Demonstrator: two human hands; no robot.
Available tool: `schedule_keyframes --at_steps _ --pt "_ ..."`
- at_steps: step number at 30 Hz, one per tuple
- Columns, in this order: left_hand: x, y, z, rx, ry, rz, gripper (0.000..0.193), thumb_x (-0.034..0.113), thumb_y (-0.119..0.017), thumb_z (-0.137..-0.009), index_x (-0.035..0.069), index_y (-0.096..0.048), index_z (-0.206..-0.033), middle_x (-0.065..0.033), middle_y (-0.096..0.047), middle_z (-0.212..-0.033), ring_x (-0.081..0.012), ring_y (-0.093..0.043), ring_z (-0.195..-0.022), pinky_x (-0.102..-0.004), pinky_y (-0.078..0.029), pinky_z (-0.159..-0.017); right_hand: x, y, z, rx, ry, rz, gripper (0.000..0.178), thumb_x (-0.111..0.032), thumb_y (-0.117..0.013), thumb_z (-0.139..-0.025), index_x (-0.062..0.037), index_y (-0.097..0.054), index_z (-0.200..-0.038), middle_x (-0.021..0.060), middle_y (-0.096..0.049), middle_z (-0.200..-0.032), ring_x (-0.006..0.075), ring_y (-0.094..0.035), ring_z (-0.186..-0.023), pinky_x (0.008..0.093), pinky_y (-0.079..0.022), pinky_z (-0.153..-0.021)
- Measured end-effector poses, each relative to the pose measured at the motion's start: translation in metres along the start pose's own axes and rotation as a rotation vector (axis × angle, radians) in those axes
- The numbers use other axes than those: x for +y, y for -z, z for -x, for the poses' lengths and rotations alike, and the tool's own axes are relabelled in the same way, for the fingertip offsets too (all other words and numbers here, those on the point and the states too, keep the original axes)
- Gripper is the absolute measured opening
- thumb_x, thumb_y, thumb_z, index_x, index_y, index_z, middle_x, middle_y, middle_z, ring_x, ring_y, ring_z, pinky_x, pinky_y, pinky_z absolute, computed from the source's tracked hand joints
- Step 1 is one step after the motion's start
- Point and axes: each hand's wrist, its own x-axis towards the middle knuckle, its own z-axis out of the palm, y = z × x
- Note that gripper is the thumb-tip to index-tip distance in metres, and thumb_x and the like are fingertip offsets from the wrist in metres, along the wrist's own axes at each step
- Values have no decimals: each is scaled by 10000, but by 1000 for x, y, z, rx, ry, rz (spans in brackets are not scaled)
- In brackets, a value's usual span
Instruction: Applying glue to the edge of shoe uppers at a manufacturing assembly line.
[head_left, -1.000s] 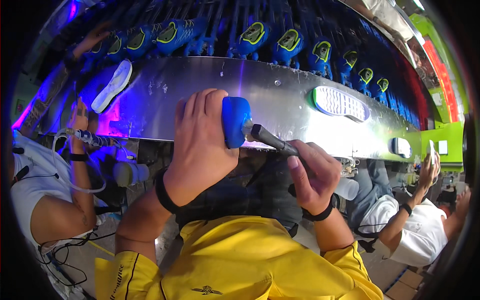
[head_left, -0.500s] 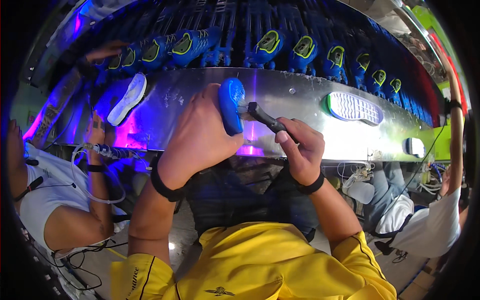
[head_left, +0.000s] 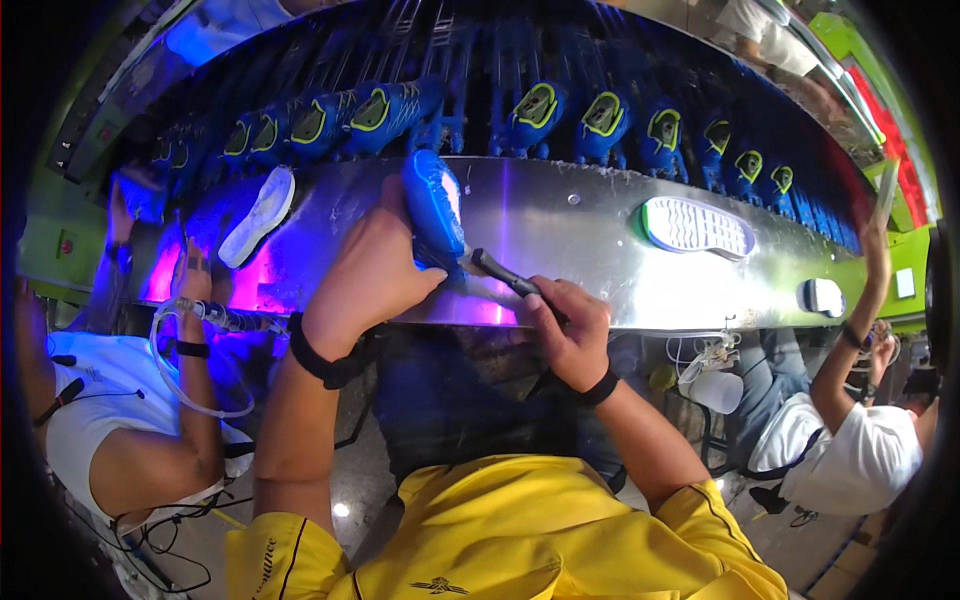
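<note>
Looking down at the blue shoe sole [head_left: 432, 210], I see it stands on edge on the steel table [head_left: 560, 225], long axis running away from me, toe end up toward the rack, tilted a bit left. My left hand [head_left: 365, 275] is wrapped round its left side & heel end, closed tight on it, so that hand is nearest, touching. My right hand [head_left: 565, 330] sits lower right of the sole, closed on a dark-handled brush [head_left: 500, 272]; the brush points up-left w/ its tip meeting the sole's lower right edge. So the sole lies up & left of the right hand, directly ahead of the left. Behind: row of blue shoes [head_left: 540, 115]. White sole [head_left: 258, 215] lies left, patterned sole [head_left: 697, 226] well right. Co-workers on both sides.
</note>
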Motion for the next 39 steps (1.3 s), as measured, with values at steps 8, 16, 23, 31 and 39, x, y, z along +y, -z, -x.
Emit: schedule_keyframes --at_steps 8,16,23,31,39 --pt "-20 -15 16 164 9 288 981 204 -913 -775 -63 -371 -1548 -211 -669 -1339 -320 -688 -1217 -425 -538 -1047 -30 23 2 -67 -265 -46 222 -124 -737 -982 30 -757 -1140 95 -703 -763 157 -689 -630 297 -515 -617" --pt "-4 -49 66 58 51 917 964 120 -822 -912 -34 -244 -1667 -106 -577 -1454 -167 -598 -1274 -343 -479 -1111 -48 41 1 -108 -208 -150 265 -163 -712 -1027 53 -740 -1179 91 -705 -760 113 -692 -628 261 -508 -604" --pt "31 -39 83 -33 56 1012 913 121 -814 -920 -36 -289 -1650 -94 -581 -1437 -141 -588 -1273 -338 -489 -1097 -48 55 15 -89 26 58 187 -123 -707 -997 43 -746 -1074 143 -720 -768 219 -714 -624 304 -505 -588" --pt "36 -40 88 -59 11 872 899 163 -842 -903 -40 -345 -1625 -94 -602 -1412 -134 -601 -1248 -326 -491 -1089 -60 64 2 -51 12 193 188 -96 -724 -971 38 -750 -1099 154 -716 -806 247 -685 -630 314 -503 -594" --pt "41 -35 81 -52 105 1018 783 165 -816 -924 -14 -425 -1579 -64 -661 -1311 -129 -637 -1184 -317 -511 -1055 -65 81 10 -198 -71 31 173 -99 -728 -960 35 -769 -1061 164 -734 -822 265 -696 -678 334 -523 -653"
